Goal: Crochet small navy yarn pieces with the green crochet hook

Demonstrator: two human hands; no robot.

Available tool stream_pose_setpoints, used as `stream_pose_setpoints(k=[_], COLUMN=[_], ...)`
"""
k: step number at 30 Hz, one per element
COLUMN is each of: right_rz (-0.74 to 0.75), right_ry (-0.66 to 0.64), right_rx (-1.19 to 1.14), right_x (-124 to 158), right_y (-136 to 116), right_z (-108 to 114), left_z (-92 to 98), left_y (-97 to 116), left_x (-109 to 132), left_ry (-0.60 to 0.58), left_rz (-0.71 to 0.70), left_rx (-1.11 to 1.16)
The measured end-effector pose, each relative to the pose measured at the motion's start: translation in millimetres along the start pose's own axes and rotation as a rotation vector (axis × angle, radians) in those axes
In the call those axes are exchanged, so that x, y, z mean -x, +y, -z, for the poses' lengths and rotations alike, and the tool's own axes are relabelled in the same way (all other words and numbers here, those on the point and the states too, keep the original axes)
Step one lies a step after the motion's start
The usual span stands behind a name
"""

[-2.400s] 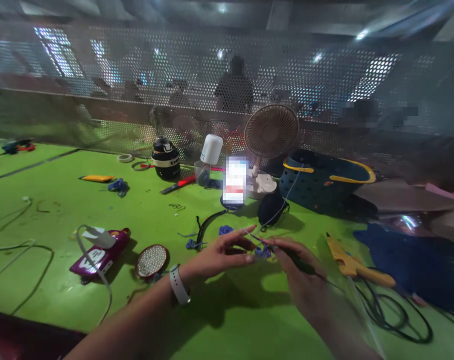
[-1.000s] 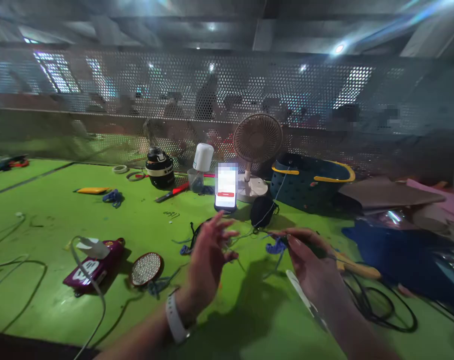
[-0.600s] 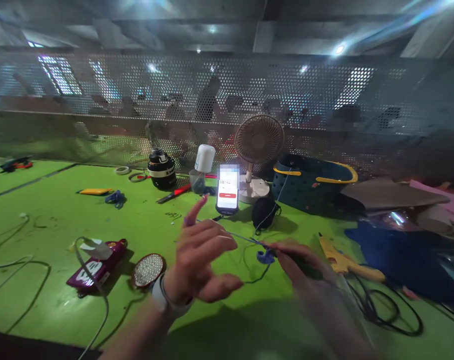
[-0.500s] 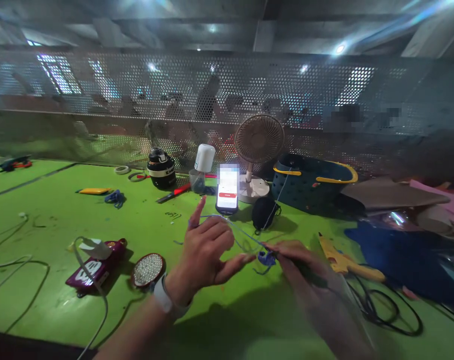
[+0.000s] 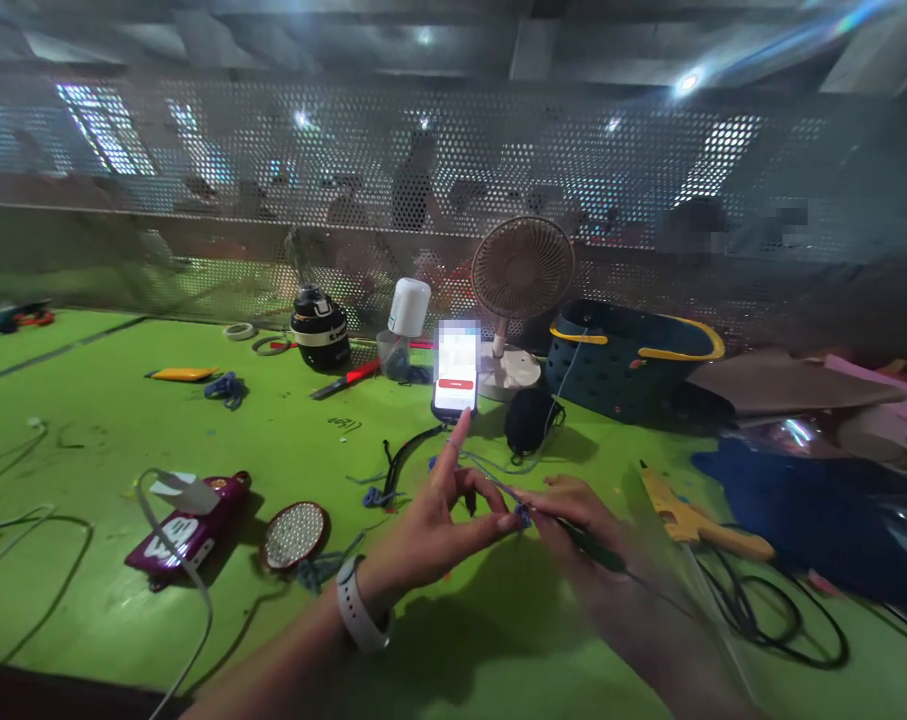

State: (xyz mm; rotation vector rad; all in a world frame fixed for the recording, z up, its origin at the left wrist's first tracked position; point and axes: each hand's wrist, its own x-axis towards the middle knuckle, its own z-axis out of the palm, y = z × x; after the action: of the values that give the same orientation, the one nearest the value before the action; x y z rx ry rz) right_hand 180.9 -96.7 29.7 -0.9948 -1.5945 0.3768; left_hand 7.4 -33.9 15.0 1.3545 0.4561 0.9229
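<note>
Looking down through the head camera, you pinch a tiny blue crocheted piece between the thumb and middle finger of your left hand, index finger raised with the yarn strand over it. Your right hand is closed round a green-handled hook at that piece, above the green table. Judging by its size, only a few stitches are made and most of the work is left.

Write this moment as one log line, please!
left hand: pinches small blue crocheted yarn piece | right hand: grips dark green crochet hook | surface: bright green table
</note>
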Motion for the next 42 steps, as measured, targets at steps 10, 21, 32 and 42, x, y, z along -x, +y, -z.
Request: stream_pose_setpoints(k=[10, 21, 32, 42], right_rz=[0.338, 0.215, -0.023, -0.123], right_ry=[-0.050, 0.030, -0.007, -0.168], right_rx=[0.403, 0.003, -0.280, -0.317], right_x=[7, 4, -4, -4], right_y=[16, 13, 13, 20], right_z=[5, 5, 7, 18], left_z=[1.9, 10.3, 22.8, 27.3], left_y=[1, 1, 8, 15], left_x=[0, -1, -3, -3], left_ry=[-0.005, -0.074, -0.156, -0.193], left_rz=[0.118, 0.220, 0.097, 0.033], left_rx=[0.025, 0.363, 0.109, -0.094])
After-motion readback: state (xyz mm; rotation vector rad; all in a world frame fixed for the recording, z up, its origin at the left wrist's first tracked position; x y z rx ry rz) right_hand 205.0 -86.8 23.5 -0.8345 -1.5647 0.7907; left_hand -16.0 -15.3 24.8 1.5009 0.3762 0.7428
